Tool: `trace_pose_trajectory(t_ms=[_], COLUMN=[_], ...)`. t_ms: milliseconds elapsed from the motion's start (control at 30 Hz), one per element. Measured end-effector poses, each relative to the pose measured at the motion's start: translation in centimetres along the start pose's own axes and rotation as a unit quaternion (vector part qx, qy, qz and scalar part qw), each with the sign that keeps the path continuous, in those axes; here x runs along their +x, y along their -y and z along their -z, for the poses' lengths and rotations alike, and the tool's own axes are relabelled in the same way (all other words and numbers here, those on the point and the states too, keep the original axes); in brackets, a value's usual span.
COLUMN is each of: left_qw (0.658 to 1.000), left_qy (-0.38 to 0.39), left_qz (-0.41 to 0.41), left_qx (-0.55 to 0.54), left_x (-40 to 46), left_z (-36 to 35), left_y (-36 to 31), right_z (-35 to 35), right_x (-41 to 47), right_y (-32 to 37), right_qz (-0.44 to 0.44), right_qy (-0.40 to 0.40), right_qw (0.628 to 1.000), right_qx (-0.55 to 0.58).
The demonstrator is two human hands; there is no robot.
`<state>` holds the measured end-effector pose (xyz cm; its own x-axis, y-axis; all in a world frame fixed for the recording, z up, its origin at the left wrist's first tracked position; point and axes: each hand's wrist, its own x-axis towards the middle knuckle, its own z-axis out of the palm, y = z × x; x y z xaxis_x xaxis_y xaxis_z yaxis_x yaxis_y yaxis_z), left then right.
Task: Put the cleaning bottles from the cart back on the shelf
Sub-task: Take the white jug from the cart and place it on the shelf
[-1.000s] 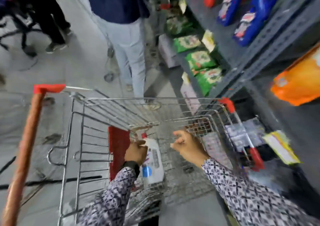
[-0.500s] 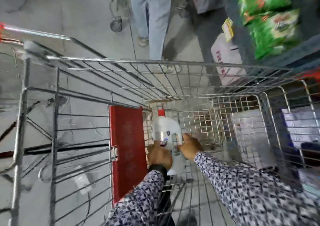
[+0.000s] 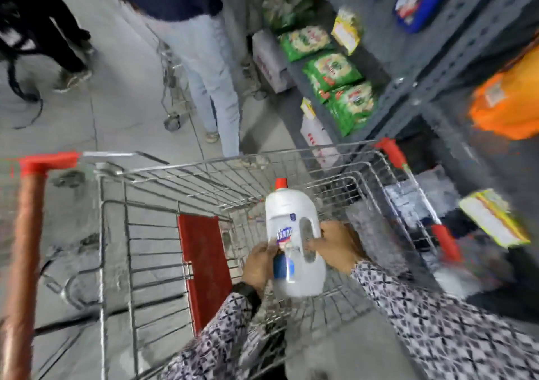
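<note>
Both hands had the bottle: right hand (image 3: pixel 335 248) hooked through its handle, left hand (image 3: pixel 258 266) clamped on the bottle (image 3: pixel 291 233). Not shelved yet; shelf (image 3: pixel 408 93) at two o'clock. Cart (image 3: pixel 291 160) looked otherwise empty.

Cart (image 3: pixel 151 263): bare metal wire, shining dully; red plastic corner caps. Bottle (image 3: pixel 294 251): smooth white plastic, catching light, glossy label. Sleeves (image 3: pixel 437 330): printed cloth, looking matt. Far right green packets (image 3: pixel 332 73): glossy film, glinting.
</note>
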<state>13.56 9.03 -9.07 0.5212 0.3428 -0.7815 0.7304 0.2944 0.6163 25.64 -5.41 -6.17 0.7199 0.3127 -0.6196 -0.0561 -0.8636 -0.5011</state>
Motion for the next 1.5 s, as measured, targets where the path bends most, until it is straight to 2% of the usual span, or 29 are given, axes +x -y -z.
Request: trace_pose_trajectory(t_ms=[67,133,233,300,433,600,667,767,867,1000,1200,1333,1500], left_qw=[0.998,0.991,0.969,0.943,0.897,0.834,0.807,0.786,0.777,0.782,0.773,0.75,0.705], left_qy=[0.024,0.065,0.136,0.191,0.294,0.388,0.418,0.456,0.476,0.472,0.473,0.472,0.473], left_qz=[-0.06,-0.117,-0.207,-0.269,-0.329,-0.392,-0.417,-0.417,-0.411,-0.407,-0.424,-0.462,-0.528], left_qx=[-0.016,-0.017,0.001,0.037,0.023,0.007,0.005,0.015,0.025,0.016,0.015,0.027,0.037], left_x=[-4.9,-10.5,-18.9,-24.1,-32.8,-40.2,-42.1,-44.0,-45.0,-46.1,-46.9,-47.3,-47.7], left_z=[-0.8,-1.9,-4.1,-5.8,-9.6,-14.4,-15.9,-17.3,-18.1,-18.8,-19.1,-20.5,-24.2], left_y=[-3.5,-6.8,-10.7,-12.5,-14.8,-14.8,-14.3,-13.7,-13.1,-12.4,-13.3,-17.6,-27.3], right_z=[4.2,8.1,12.9,15.2,17.7,18.9,18.9,18.7,18.4,18.4,19.5,23.9,33.4], right_x=[-4.4,-10.0,-18.0,-23.7,-33.5,-41.7,-44.0,-46.3,-47.9,-49.2,-49.4,-49.1,-47.8], right_y=[-0.1,-0.6,-1.7,-2.4,-4.1,-6.5,-7.6,-9.3,-10.3,-10.9,-10.9,-9.5,-7.0], right_qz=[0.034,0.051,0.099,0.145,0.197,0.209,0.206,0.206,0.204,0.2,0.224,0.268,0.301], right_qy=[-0.05,-0.131,-0.25,-0.303,-0.389,-0.506,-0.525,-0.531,-0.532,-0.537,-0.528,-0.55,-0.594], right_qw=[0.997,0.985,0.944,0.899,0.78,0.637,0.6,0.567,0.549,0.545,0.565,0.601,0.63], right_qx=[0.049,0.099,0.193,0.28,0.45,0.543,0.567,0.595,0.611,0.612,0.594,0.514,0.4])
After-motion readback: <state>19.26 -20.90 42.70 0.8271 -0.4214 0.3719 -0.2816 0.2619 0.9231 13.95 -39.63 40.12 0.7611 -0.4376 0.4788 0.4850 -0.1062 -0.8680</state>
